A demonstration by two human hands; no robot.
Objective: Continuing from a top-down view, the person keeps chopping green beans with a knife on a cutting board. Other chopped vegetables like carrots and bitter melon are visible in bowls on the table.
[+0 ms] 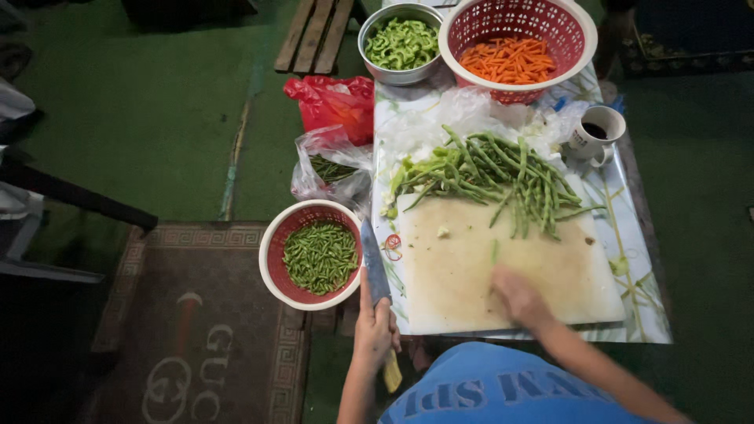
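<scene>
Left hand (375, 330) grips a knife (375, 263), blade pointing to 12 o'clock beside the red bowl (272, 259); right hand (518, 300), blurry, lies flat and empty on the cutting board (471, 275), green beans (503, 177) at 12.

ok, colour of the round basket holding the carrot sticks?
Red mesh with a white rim, the round plastic basket; head view.

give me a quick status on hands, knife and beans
Left hand gripping knife, blade up beside red bowl of cut beans. Right hand flat on cutting board, blurred. Whole beans piled at board's far edge.
</scene>
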